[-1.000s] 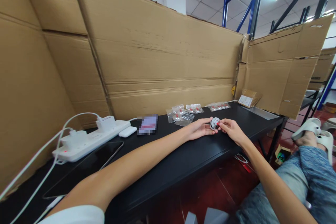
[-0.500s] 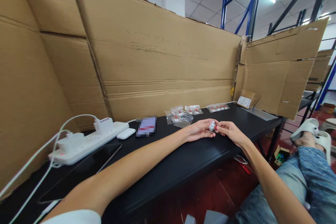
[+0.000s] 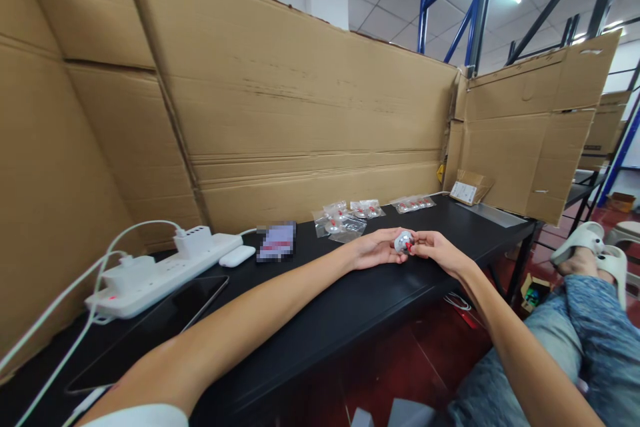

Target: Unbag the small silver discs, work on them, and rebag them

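Head view: over the black, flat-topped desk point(image 3: 320, 320), the loosely curled left hand point(image 3: 376, 248) holds a small round shiny silver piece point(image 3: 401, 241); the right hand point(image 3: 436, 248), fingertips together, pinches its red part point(image 3: 409, 247). Clear plastic packets point(image 3: 340, 219) lie beyond.

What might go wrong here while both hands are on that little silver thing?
The silver piece is small and held in the fingers of the left hand and right hand, so it might slip and roll off the table.

The left arm passes close to the tablet and a white cable, so an elbow movement might nudge or snag them.
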`<state>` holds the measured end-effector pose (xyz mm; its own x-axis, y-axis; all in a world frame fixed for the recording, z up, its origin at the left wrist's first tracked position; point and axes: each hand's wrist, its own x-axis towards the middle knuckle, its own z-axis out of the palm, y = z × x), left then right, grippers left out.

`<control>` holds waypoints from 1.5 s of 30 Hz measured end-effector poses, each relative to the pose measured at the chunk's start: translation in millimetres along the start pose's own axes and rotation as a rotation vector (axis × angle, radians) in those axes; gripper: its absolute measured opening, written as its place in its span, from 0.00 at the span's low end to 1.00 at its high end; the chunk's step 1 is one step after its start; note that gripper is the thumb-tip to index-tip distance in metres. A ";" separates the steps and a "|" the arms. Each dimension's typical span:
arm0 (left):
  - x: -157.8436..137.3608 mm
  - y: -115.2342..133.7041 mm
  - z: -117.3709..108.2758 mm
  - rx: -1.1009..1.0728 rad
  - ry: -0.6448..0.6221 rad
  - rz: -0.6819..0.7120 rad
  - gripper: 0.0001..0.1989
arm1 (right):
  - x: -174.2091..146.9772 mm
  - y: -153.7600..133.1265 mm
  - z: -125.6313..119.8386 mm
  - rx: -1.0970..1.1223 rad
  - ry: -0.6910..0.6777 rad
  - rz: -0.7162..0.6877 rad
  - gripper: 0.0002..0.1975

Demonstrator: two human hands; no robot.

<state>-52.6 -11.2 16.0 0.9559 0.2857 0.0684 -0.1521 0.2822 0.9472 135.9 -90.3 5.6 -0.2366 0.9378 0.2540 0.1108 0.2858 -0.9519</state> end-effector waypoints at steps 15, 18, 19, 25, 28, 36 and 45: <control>4.4 1.3 1.8 -0.024 0.008 -0.072 0.20 | 6.5 7.9 7.1 -0.198 0.096 -0.085 0.06; 4.6 1.3 3.1 0.017 -0.001 -0.064 0.20 | 7.3 10.5 7.1 -0.230 0.090 -0.115 0.06; 4.5 1.4 3.2 0.029 -0.008 -0.060 0.20 | 7.5 11.4 6.9 -0.232 0.088 -0.122 0.06; 3.1 1.9 4.7 0.080 0.001 -0.054 0.22 | 7.7 13.6 5.0 -0.233 0.091 -0.115 0.07; 4.5 0.8 9.9 0.118 0.015 -0.057 0.25 | 6.8 13.2 3.2 -0.187 0.103 -0.100 0.09; 0.8 40.5 7.2 1.027 0.684 0.033 0.23 | 4.4 17.4 -1.7 -0.164 0.265 -0.058 0.09; -40.8 68.7 -30.3 1.834 0.978 -0.559 0.19 | 5.3 17.2 0.2 -0.278 0.301 -0.047 0.09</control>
<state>-109.7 24.3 68.8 0.3103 0.9343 0.1755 0.9488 -0.3159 0.0040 136.3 -80.5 -9.4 0.0407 0.9264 0.3742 0.3730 0.3334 -0.8659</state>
